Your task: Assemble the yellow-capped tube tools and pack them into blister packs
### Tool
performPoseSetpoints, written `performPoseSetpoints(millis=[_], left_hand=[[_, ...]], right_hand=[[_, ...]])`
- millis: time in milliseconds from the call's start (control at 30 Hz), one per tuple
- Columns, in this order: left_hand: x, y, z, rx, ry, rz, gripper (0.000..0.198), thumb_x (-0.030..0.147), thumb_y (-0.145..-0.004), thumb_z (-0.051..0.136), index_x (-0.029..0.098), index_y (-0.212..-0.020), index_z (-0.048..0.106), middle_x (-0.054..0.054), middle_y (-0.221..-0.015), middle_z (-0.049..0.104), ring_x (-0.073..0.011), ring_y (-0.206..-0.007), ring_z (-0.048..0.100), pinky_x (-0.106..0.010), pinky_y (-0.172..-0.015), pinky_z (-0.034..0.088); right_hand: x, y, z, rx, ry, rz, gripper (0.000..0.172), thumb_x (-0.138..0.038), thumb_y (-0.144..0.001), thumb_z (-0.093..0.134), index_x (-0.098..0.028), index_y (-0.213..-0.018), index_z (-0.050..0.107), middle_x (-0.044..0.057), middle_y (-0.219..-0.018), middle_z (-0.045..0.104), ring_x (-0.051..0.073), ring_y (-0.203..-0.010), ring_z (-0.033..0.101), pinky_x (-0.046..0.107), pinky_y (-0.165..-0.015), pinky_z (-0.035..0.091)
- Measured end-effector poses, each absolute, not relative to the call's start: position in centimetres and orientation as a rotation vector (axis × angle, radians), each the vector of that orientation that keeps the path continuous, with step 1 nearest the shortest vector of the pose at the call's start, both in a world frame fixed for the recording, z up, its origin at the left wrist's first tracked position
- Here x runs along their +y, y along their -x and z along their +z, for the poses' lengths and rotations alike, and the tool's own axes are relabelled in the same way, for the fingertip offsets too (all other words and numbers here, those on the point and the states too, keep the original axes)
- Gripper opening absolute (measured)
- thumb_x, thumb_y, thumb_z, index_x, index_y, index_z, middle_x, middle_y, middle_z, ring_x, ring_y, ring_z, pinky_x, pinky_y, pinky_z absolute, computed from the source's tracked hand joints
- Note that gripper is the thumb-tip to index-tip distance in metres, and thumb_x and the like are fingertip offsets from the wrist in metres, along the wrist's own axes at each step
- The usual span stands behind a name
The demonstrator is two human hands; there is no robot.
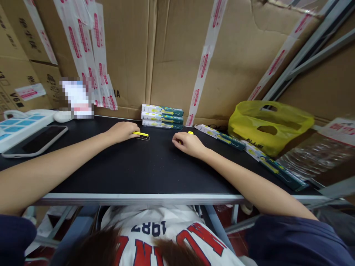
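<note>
My left hand (122, 132) is closed on a slim yellow stick (141, 133), whose end pokes out to the right. Just below the stick, a thin wire loop (144, 139) shows near the fingertips; whether it is joined to the stick I cannot tell. My right hand (190, 143) has its fingers curled round a small yellow piece (190, 132), mostly hidden, with yellow showing above the hand and between thumb and finger. Between and behind the hands, several slim white-and-green boxes (162, 117) are stacked on the black tabletop (155, 170).
More slim boxes (222, 136) lie end to end on the right. Beyond them are a yellow plastic bag (266, 122) and a clear plastic bottle (313, 155). A phone (37, 140) and a white power strip (24, 127) lie left. Taped cardboard (177, 55) walls the back.
</note>
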State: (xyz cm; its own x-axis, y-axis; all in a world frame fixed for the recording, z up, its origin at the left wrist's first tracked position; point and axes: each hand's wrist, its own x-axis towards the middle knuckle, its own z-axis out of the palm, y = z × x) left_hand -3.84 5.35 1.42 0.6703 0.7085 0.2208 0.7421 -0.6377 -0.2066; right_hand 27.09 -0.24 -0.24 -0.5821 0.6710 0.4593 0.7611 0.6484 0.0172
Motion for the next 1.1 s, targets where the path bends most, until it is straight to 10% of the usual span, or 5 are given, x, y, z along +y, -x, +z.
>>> performPoseSetpoints(millis=[533, 833, 1100], left_hand=[[5.4, 3.7, 3.5, -1.248, 2.841, 0.007, 0.012, 0.025, -0.069, 0.058, 0.02, -0.073, 0.068, 0.0, -0.065, 0.064, -0.0128, -0.053, 0.053, -0.024, -0.05, 0.029], [5.0, 3.9, 2.5, -1.297, 2.742, -0.48, 0.015, 0.029, -0.073, 0.057, 0.019, -0.079, 0.065, -0.001, -0.075, 0.065, -0.0139, -0.063, 0.055, -0.024, -0.056, 0.033], [-0.7, -0.1, 2.1, -1.052, 2.78, -0.498, 0.008, 0.026, -0.079, 0.055, 0.02, -0.085, 0.056, 0.002, -0.076, 0.063, -0.0128, -0.064, 0.055, -0.023, -0.056, 0.031]], right_hand=[[-0.3, -27.0, -0.3, -2.464, 1.117, -0.289, 0.013, -0.023, -0.089, 0.049, -0.019, -0.083, 0.059, 0.003, -0.079, 0.064, 0.014, -0.071, 0.055, 0.024, -0.06, 0.033], [-0.3, -27.0, -0.1, -2.442, 1.099, -0.278, 0.013, -0.022, -0.089, 0.049, -0.018, -0.082, 0.059, 0.003, -0.078, 0.063, 0.014, -0.07, 0.055, 0.024, -0.061, 0.034], [-0.9, -26.1, 0.0, -2.19, 0.952, 0.505, 0.03, -0.041, -0.093, 0.045, -0.016, -0.083, 0.059, 0.001, -0.068, 0.061, 0.012, -0.062, 0.054, 0.024, -0.061, 0.042]])
